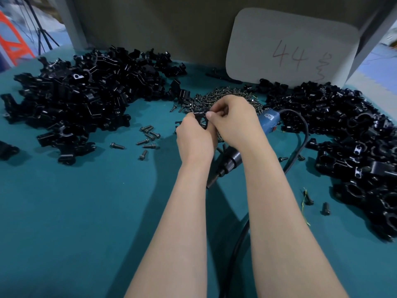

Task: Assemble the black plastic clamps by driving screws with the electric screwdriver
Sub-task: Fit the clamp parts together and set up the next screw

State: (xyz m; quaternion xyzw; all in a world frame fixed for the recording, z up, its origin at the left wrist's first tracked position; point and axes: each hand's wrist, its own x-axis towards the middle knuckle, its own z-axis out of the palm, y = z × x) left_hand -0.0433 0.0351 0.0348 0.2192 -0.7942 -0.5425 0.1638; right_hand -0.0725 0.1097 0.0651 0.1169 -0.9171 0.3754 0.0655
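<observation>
Clamp [201, 121] at frame centre, gripped in left hand [194, 137] — right hand [233, 120] pinching its top edge, probably seating a screw. Next: screwdriver [228, 161], just below the hands — to be lifted and aligned.

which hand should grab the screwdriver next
Right, probably. The electric screwdriver lies just beside the right hand, its blue body at that wrist, while the left hand grips the clamp and can steady it.
</observation>
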